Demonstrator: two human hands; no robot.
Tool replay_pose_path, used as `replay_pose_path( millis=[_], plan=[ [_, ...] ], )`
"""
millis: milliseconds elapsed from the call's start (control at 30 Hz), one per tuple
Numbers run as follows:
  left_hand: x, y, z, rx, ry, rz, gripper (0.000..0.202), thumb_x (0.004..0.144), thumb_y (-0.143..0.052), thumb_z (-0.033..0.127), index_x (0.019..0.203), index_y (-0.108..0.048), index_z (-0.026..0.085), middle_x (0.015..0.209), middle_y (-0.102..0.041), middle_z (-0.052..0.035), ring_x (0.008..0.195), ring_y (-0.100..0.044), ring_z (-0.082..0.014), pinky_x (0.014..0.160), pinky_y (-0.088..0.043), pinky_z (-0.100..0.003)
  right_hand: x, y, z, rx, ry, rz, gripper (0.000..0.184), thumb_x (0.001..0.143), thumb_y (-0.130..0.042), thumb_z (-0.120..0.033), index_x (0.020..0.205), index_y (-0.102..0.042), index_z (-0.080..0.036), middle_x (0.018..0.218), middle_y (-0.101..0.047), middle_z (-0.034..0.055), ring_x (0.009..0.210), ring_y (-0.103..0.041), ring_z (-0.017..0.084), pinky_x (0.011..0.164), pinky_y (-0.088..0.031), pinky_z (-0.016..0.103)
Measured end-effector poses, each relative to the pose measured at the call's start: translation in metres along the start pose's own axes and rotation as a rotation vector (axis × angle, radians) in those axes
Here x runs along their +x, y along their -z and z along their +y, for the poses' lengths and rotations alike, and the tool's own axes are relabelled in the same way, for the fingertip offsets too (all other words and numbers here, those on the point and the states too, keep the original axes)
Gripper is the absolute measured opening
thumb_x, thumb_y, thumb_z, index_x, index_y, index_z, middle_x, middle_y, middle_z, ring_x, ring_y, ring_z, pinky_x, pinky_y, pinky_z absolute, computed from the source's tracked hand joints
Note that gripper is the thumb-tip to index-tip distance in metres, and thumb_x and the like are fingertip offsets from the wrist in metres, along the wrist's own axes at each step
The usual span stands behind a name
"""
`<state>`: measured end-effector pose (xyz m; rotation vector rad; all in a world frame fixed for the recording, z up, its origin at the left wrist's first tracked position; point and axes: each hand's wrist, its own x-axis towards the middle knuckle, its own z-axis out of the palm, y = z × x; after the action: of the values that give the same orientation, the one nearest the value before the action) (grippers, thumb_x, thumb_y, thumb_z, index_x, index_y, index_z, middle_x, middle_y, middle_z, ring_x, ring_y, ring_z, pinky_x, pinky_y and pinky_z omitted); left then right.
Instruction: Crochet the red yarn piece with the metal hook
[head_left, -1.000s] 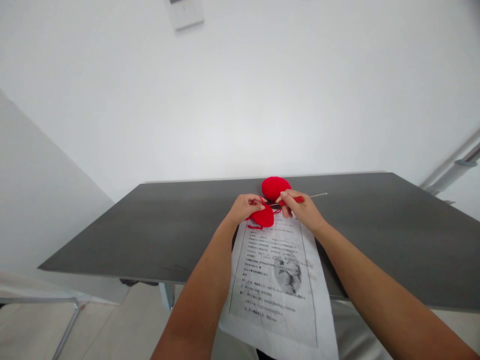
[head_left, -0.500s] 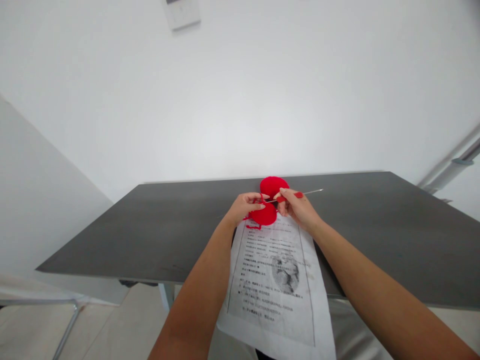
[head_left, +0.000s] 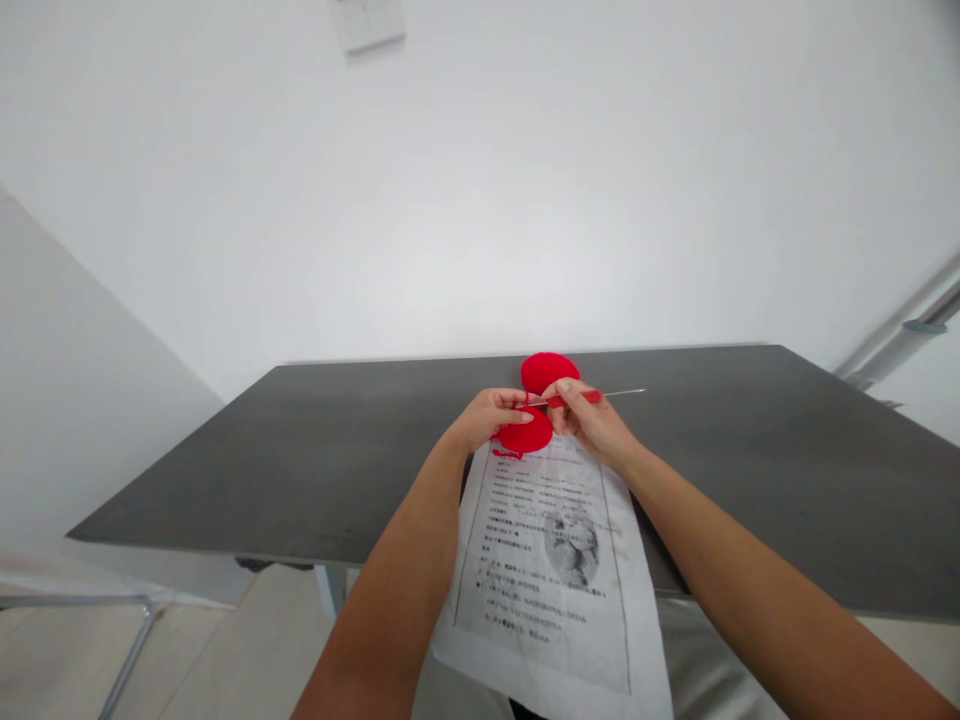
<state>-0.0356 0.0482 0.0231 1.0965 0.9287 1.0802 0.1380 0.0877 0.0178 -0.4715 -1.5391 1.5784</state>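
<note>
Red crochet piece sits near the middle of the table, over the top end of a printed sheet that runs toward six o'clock, past the table's near edge. At its ten o'clock, the left hand pinches it between thumb and fingers; at two o'clock, the right hand grips a double-ended crochet hook by its red handle, one metal end at the piece's upper edge, the other pointing out to three o'clock. Already done, by the look of it, is a solid rounded patch of fabric, with a loose yarn tail at seven o'clock. A strand rises by the left fingers, seemingly toward the plump red yarn ball at one o'clock, so I judge the work unfinished and not fastened off. How many stitches are left cannot be told; individual loops are too small to make out.
</note>
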Motion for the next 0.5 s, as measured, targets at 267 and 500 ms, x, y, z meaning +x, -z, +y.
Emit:
replay_pose_path(
  millis=[267, 500],
  plan=[
    [0.0019, 0.0, -0.003, 0.061, -0.05, 0.035, 0.048, 0.055, -0.08, 0.023, 0.1, -0.07, 0.012, 0.07, -0.065, -0.0025, 0.06, -0.058, -0.0109, 0.062, -0.042, -0.024, -0.0004, -0.0009, -0.0033, -0.256, 0.049, 0.004, 0.04, 0.085, -0.05, -0.057, 0.075, -0.059, -0.019, 0.048, -0.045, -0.0055, 0.046, -0.039, 0.011, 0.05, -0.035, 0.025],
    [0.0056, -0.0016, -0.0035, 0.142, -0.179, 0.181, 0.057, 0.055, -0.078, 0.019, 0.11, -0.067, 0.015, 0.066, -0.055, 0.0042, 0.06, -0.049, -0.0068, 0.063, -0.038, -0.023, 0.0017, 0.0037, -0.0015, -0.283, 0.116, 0.018, 0.035, 0.085, -0.052, -0.051, 0.074, -0.061, -0.019, 0.057, -0.049, -0.0023, 0.054, -0.045, 0.013, 0.055, -0.038, 0.026]
  ],
)
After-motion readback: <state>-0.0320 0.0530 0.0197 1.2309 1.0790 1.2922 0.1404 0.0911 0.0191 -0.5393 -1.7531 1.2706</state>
